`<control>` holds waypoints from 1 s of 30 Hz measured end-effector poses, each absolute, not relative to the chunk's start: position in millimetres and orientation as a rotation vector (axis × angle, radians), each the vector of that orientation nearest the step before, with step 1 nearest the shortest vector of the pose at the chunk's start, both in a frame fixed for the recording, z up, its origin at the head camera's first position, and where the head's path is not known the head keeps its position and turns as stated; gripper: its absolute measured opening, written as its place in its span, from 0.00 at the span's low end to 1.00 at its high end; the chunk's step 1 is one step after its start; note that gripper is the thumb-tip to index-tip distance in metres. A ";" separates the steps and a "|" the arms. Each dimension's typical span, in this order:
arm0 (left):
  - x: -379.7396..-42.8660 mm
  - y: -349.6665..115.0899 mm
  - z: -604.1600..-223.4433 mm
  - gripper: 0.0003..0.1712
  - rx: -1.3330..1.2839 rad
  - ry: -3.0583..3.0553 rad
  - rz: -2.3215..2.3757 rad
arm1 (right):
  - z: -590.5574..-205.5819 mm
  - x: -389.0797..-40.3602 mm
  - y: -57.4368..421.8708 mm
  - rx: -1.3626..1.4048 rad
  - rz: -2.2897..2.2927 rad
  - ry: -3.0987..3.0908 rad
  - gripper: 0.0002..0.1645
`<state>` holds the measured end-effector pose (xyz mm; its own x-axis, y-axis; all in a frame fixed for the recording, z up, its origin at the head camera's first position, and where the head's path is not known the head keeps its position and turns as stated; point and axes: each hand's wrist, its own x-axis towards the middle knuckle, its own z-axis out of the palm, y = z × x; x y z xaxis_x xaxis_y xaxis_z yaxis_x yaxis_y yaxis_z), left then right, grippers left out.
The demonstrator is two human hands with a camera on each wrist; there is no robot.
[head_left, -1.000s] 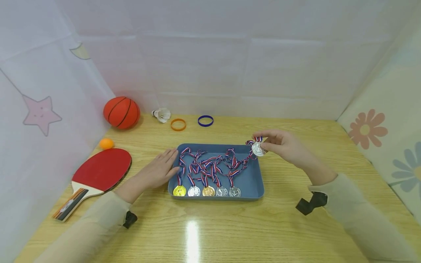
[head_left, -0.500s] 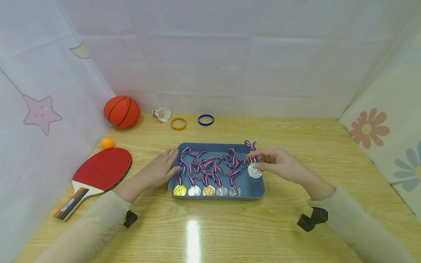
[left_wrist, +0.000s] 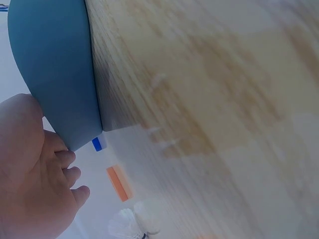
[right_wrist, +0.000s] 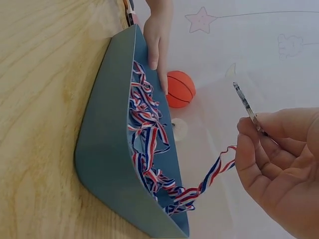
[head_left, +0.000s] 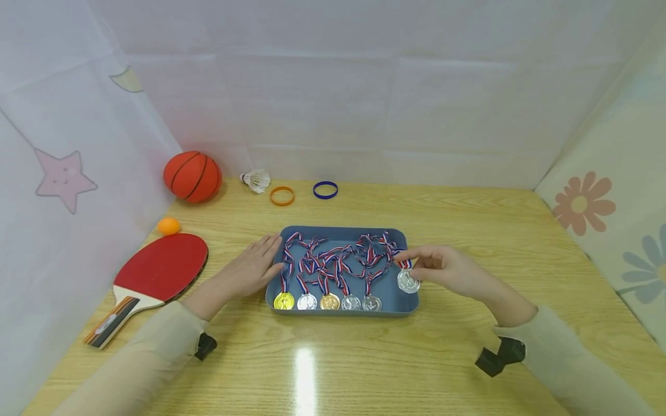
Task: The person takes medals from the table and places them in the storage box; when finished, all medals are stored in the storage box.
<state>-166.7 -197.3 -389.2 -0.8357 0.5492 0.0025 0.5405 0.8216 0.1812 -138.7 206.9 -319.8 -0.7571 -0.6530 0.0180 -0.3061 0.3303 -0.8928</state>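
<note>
My right hand (head_left: 442, 268) pinches a silver medal (head_left: 408, 281) near its ribbon, over the right end of a blue-grey tray (head_left: 390, 300). In the right wrist view the medal (right_wrist: 246, 105) is edge-on above the tray's rim, its striped ribbon (right_wrist: 214, 172) trailing down into the tray. Straight-fingered, my left hand (head_left: 252, 268) rests against the tray's left rim. Along the tray's front lie a gold medal (head_left: 284, 301), a bronze-coloured medal (head_left: 330, 302) and several silver medals (head_left: 307, 301), their red, white and blue ribbons (head_left: 333, 263) tangled behind them.
To the left lie a red table tennis bat (head_left: 163, 266), an orange ball (head_left: 169, 226) and a small basketball (head_left: 192, 177). Behind the tray are a shuttlecock (head_left: 256, 181), an orange wristband (head_left: 282, 196) and a blue wristband (head_left: 325, 190). Cloth walls stand around the wooden table (head_left: 468, 225).
My right hand has brought the silver medal from the tray's back right corner toward the front, and its ribbon now lies in the tray. The left hand has stayed still.
</note>
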 end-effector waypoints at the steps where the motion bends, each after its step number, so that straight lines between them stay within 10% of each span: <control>1: -166.6 -197.2 -388.9 0.36 0.880 2.950 0.268 | -321.5 -138.9 207.1 -0.849 -1.402 2.253 0.18; 30: -166.9 -196.9 -387.6 0.36 0.888 2.947 0.267 | -378.8 -145.6 183.5 -1.100 -0.776 2.560 0.06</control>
